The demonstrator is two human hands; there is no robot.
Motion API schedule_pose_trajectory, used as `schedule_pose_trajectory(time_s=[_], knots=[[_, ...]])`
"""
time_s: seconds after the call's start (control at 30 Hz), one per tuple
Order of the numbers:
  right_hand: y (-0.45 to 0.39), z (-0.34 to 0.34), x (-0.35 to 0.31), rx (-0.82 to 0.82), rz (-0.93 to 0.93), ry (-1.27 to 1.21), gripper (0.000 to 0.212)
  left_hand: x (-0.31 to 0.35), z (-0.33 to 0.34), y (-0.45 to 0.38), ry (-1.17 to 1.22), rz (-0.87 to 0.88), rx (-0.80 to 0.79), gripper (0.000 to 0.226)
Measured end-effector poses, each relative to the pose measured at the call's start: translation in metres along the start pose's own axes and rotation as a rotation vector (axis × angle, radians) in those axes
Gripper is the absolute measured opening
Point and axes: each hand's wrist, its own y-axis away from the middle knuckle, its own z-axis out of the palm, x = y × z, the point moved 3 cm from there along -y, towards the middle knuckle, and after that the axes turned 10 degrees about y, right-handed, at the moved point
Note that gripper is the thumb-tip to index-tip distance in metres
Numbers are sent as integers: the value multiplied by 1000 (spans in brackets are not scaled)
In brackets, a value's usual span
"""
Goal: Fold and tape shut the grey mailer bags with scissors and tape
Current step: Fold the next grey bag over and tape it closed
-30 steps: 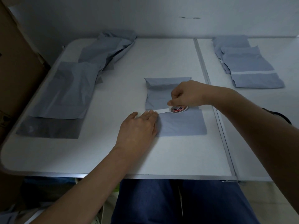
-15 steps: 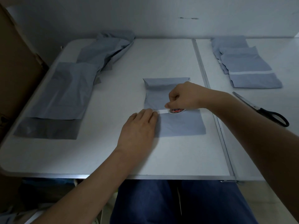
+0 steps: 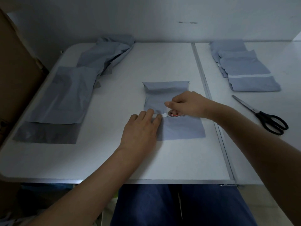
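At table centre the folded mailer bag [image 3: 175, 126] is pinned flat by the straight fingers of the left hand [image 3: 141, 128], apparently anchoring the tape's free end, while the tape roll [image 3: 174, 114] is gripped by the right hand [image 3: 187, 104], scissors [image 3: 262, 115] lying ready to the right.

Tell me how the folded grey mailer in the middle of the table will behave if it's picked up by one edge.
The folded mailer will probably droop: it looks like thin film lying flat. It is likely very light, so it may slide on the smooth table, which may be why the left hand presses its edge. The fold could spring open, since the tape roll in the right hand sits partway across.
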Motion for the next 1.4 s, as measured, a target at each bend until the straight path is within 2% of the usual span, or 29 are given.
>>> schedule_pose_trajectory(time_s=[0.13,0.23,0.4,0.6,0.73,1.17,1.4], knots=[[5,6,6,6,28,-219,46,4,3,-7,95,113,121,20],[5,6,6,76,18,-254,41,8,3,-12,149,66,105,16],[3,7,6,56,22,-278,39,9,10,-7,195,7,124,38],[1,8,1,69,-13,-228,45,11,13,0,156,37,149,45],[2,4,4,70,-26,-190,36,12,14,1,118,33,138,56],[2,-8,7,36,-84,76,32,17,11,3,-27,12,126,58],[5,-13,9,37,-65,145,31,17,11,3,-11,4,113,60]])
